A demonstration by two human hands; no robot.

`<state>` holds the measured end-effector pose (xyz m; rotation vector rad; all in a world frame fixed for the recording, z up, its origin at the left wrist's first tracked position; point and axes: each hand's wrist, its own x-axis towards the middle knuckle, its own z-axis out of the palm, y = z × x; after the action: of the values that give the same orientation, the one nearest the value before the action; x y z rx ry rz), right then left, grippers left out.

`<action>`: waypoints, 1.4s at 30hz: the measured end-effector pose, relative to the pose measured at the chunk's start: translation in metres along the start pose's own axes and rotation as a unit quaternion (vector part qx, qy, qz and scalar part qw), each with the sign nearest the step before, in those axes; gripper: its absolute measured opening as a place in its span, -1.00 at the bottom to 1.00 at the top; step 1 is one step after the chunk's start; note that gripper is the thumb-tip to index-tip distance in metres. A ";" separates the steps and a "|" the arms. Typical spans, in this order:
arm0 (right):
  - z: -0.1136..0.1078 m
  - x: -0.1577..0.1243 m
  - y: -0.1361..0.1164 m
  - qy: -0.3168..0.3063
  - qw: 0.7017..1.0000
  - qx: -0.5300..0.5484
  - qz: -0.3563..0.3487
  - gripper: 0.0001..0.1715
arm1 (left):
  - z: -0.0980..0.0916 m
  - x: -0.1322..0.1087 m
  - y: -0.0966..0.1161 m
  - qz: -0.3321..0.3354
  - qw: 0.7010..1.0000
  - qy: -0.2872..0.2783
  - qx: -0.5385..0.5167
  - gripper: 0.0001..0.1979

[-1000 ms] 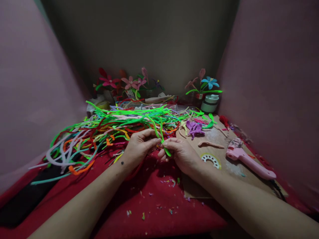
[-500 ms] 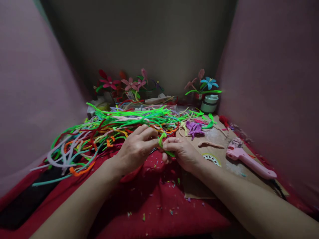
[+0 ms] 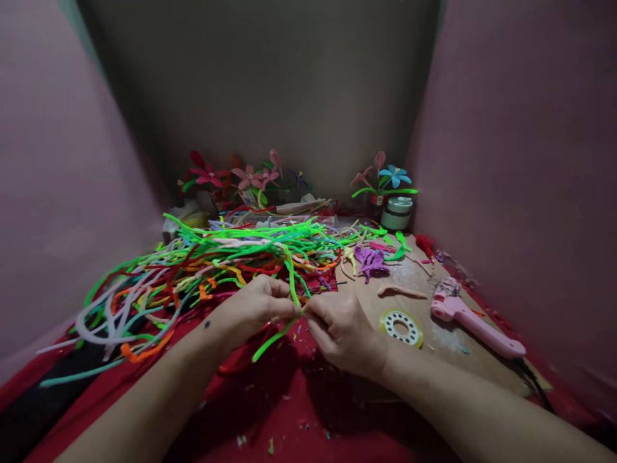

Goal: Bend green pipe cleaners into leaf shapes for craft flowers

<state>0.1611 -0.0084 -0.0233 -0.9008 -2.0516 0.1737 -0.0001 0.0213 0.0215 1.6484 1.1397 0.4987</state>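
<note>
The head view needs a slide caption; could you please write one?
Left hand and right hand pinch green pipe cleaner before a multicoloured pipe-cleaner pile, with a tape roll on a board.

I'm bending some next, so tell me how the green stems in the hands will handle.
The green stems seem stiff rather than floppy: one end juts out nearly straight below the left hand. Being thin, they're likely light. Curved strands in the pile suggest they may bend easily.
</note>
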 end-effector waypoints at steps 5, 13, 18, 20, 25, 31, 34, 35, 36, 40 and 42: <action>-0.005 -0.001 -0.005 0.059 0.984 -0.117 -0.118 -0.79 | 0.006 0.005 -0.004 -0.074 0.958 -0.056 -0.272 -0.75; -0.008 0.006 -0.004 0.049 0.962 0.228 0.140 -0.80 | -0.001 -0.003 0.004 0.083 0.986 0.053 -0.138 -0.84; -0.008 0.011 -0.002 -0.002 0.837 0.476 0.272 -0.81 | -0.004 -0.005 0.006 0.326 0.933 0.132 0.083 -0.95; -0.006 0.010 -0.001 -0.010 0.816 0.511 0.271 -0.81 | -0.005 -0.004 0.005 0.373 0.906 0.121 0.159 -0.95; -0.004 0.009 0.001 -0.028 0.806 0.518 0.285 -0.81 | -0.007 -0.004 0.004 0.379 0.892 0.099 0.227 -0.90; -0.007 0.009 -0.008 -0.033 0.879 0.393 0.267 -0.77 | -0.002 -0.009 0.007 0.198 0.970 0.038 0.139 -0.81; -0.006 0.003 -0.011 0.009 0.962 0.215 0.170 -0.80 | 0.002 -0.006 0.003 0.065 0.998 -0.014 -0.001 -0.76; -0.005 0.000 -0.012 0.026 0.978 0.158 0.133 -0.81 | 0.003 -0.005 0.002 0.042 0.998 -0.025 -0.035 -0.76; -0.004 -0.001 -0.012 0.039 0.987 0.114 0.103 -0.81 | 0.004 -0.004 0.000 0.033 0.997 -0.030 -0.057 -0.76; -0.003 0.000 -0.009 0.042 0.982 0.141 0.119 -0.82 | 0.004 -0.004 0.002 0.055 0.998 0.000 -0.038 -0.77; -0.004 0.005 -0.007 0.005 0.942 0.270 0.198 -0.80 | 0.002 -0.005 0.004 0.074 0.997 0.020 -0.005 -0.78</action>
<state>0.1590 -0.0110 -0.0150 -0.9379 -1.6552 0.9016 0.0010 0.0156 0.0253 1.7288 1.0482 0.6328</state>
